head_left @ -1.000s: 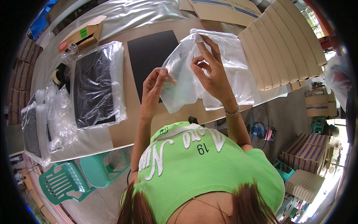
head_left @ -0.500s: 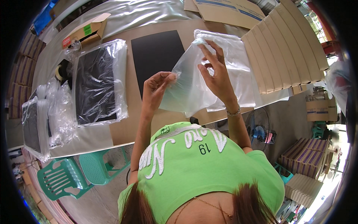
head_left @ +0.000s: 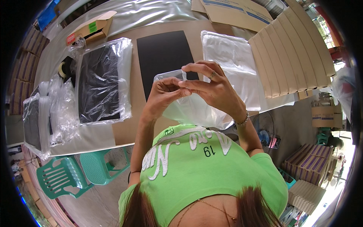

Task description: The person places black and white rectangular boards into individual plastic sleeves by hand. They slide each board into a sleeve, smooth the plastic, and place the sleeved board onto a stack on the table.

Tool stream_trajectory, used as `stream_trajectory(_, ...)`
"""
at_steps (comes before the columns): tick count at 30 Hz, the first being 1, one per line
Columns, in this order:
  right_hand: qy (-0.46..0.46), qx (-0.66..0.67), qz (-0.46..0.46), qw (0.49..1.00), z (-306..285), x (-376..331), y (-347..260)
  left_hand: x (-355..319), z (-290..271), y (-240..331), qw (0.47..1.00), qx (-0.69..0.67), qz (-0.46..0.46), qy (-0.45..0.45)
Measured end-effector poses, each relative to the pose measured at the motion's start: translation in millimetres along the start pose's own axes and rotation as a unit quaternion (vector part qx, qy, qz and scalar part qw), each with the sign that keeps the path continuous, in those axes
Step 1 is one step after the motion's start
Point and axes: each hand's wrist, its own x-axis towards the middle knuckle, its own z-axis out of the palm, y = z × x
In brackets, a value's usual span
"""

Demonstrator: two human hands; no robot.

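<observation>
So both hands are busy with one clear plastic bag (head_left: pixel 189 109), held up off the tabletop (head_left: pixel 92 140) and drooping just below the fingers toward the person's shirt. The left hand (head_left: pixel 162 92) has thumb and forefinger closed in what looks like a pinch on the film. The right hand (head_left: pixel 219 89) has its fingertips right up against the left's, one finger up on the bag's edge, but its thumb is hidden so I can't tell if it's really gripping. My read: the step here is fiddling with that edge. Next move, I'd say, calls for a steady left pinch and a light right fingertip working at the film, cause thin stuff like that probably clings. Just beyond the hands lies a bare black sheet (head_left: pixel 164 49), partly behind the bag; a stack of clear bags (head_left: pixel 227 49) sits beyond the right hand, and bagged black sheets (head_left: pixel 100 81) are off to the left hand's left.
</observation>
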Motion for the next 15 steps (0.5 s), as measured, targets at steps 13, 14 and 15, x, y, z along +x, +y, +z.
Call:
stream_trajectory(13, 0.149, 0.444, 0.151, 0.871, -7, -18, 20, -11, -52, -14, 0.987, -0.106, -0.011, 0.119)
stream_trajectory(14, 0.155, 0.442, 0.197, 0.861, -13, -26, 29, -11, -64, -15, 0.982, -0.062, 0.022, 0.176)
stream_trajectory(15, 0.16, 0.433, 0.215, 0.861, -19, -29, 37, -12, -74, -14, 0.971, -0.018, 0.053, 0.232)
